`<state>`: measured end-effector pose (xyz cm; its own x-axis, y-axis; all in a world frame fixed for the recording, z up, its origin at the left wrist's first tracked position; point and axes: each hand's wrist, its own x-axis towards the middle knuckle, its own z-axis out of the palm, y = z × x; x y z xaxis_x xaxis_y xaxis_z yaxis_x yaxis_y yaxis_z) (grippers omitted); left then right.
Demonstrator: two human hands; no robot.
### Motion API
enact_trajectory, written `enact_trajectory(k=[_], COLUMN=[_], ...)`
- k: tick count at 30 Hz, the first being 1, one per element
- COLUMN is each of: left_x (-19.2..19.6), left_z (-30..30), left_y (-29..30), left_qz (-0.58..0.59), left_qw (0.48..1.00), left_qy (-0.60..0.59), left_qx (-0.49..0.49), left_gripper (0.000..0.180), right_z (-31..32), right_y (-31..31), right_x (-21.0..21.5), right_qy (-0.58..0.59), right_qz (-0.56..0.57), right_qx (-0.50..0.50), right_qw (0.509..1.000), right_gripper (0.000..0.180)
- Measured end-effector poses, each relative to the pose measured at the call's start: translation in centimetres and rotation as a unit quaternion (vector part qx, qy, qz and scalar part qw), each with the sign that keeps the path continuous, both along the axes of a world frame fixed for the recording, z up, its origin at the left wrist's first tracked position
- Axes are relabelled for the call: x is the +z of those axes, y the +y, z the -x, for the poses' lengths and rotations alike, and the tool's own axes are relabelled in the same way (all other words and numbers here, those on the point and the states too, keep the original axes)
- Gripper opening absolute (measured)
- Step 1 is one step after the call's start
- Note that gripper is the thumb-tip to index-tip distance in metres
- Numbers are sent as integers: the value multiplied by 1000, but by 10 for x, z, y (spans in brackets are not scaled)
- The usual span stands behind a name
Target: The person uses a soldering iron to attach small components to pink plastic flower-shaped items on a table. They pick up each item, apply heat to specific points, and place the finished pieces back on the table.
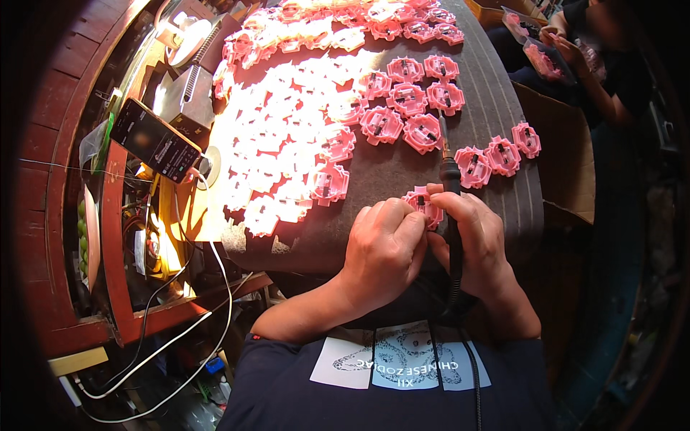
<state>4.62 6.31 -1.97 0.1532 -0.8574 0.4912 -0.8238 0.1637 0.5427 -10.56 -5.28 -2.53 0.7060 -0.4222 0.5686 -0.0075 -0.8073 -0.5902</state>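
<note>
Housing (427, 206) sits pinched between left hand (388, 243) and right hand (477, 233), which also holds a soldering iron (451, 174).

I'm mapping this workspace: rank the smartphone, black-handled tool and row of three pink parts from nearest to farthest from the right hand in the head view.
1. Black-handled tool: against the right hand.
2. Row of three pink parts: beyond it, toward the right.
3. Smartphone: far left.
</note>
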Motion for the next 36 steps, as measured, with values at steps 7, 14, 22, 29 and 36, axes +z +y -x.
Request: enact_trajectory(k=[7,14,22,29,36], left_x=[-1,-2,19,11,9], left_z=[0,-2,-25,-22,-6], left_y=[0,0,-34,-66,-42], left_qz=[5,38,-1,-62,-2], left_qw=[1000,998,997,976,983], left_qy=[5,47,-66,-199,-183], left_qx=[0,9,40,60,34], left_gripper=[22,24,32,28,22], right_z=[0,2,5,18,17], right_y=[-1,0,-15,-54,-24], right_x=[-2,1,4,2,2], right_qy=[-3,0,3,33,-1], right_qz=[0,10,30,115,37], right_qx=[3,-15,-96,-249,-211], right_qw=[1000,1000,995,961,977], right_gripper=[55,56,54,51,57])
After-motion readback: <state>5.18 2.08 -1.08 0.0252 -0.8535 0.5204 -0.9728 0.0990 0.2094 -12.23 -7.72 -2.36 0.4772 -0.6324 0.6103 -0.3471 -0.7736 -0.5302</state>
